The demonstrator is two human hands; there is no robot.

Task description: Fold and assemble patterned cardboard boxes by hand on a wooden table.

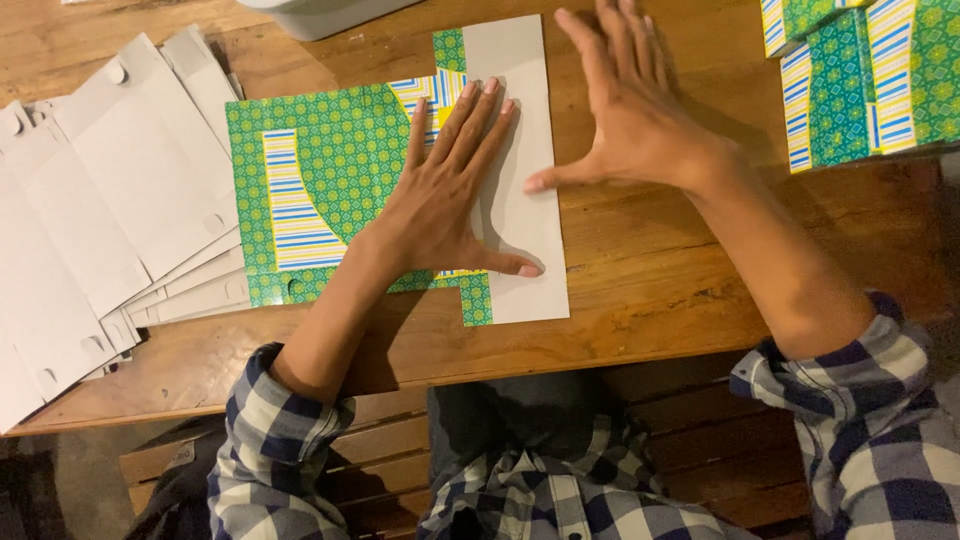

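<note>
A flat cardboard box blank, printed green with blue, yellow and white stripes, lies on the wooden table. Its right panel is folded over and shows its plain grey back. My left hand lies flat on the blank, fingers spread, pressing across the fold line. My right hand is open with spread fingers just right of the folded panel, its thumb touching the panel's edge. Neither hand grips anything.
A fanned stack of unfolded grey-backed blanks covers the table's left side. Assembled green striped boxes stand at the top right. A pale grey container sits at the top edge. The table's front edge runs just above my lap.
</note>
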